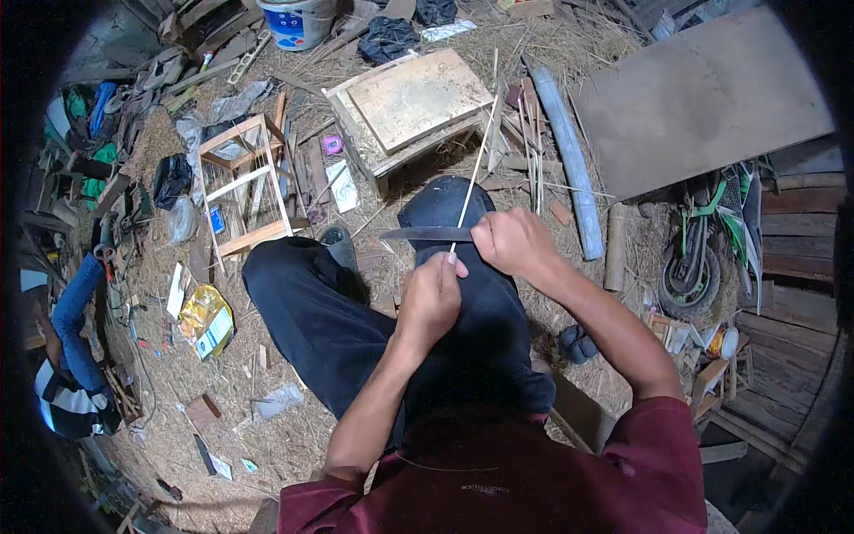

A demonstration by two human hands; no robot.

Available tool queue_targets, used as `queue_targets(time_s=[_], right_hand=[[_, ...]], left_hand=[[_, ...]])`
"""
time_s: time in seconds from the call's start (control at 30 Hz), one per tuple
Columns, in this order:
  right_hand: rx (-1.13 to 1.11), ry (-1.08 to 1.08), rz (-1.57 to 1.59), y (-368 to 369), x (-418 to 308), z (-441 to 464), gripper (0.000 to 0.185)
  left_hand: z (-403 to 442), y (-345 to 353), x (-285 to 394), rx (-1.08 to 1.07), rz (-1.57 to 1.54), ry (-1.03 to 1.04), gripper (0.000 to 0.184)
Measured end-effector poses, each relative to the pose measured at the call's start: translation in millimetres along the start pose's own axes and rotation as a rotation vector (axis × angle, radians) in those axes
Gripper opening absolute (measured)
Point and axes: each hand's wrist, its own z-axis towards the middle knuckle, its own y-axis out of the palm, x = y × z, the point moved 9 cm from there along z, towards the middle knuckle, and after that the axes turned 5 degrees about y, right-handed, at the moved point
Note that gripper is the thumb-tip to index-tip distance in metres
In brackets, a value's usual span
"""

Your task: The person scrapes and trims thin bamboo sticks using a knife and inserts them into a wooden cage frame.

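Over the thighs in dark trousers [347, 311], my left hand [431, 294] is closed around the lower end of a thin pale strip [481, 151]. The strip rises away from me, past the knee. My right hand [514, 240] is wrapped round the handle of a knife [422, 234], whose long blade points left and crosses the strip just above my left fingers. The blade and strip appear to touch. The knife's handle is hidden in my fist.
Ahead stands a low wooden bench [418, 98]. A small wooden frame [245, 187] is at the left, near a pink tape measure [332, 144]. A grey pole [569, 165], a large board [707, 98] and a motorbike [703, 240] are at the right. Another person [76, 311] is at the far left.
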Motion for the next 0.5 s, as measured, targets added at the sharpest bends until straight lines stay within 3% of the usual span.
queue_targets(time_s=[0.27,0.37,0.5], right_hand=[[-0.025,-0.088,-0.032,5,-2,1,0.038],[-0.072,-0.134,-0.049,8,-4,-3,0.038],[-0.012,-0.078,-0.048,4,5,-4,0.038]], left_hand=[[-8,-5,-5,0.023,-0.018,0.033,0.037],[8,11,-24,-0.138,-0.391,-0.209,0.038],[-10,9,-19,-0.101,-0.307,-0.127,0.038]])
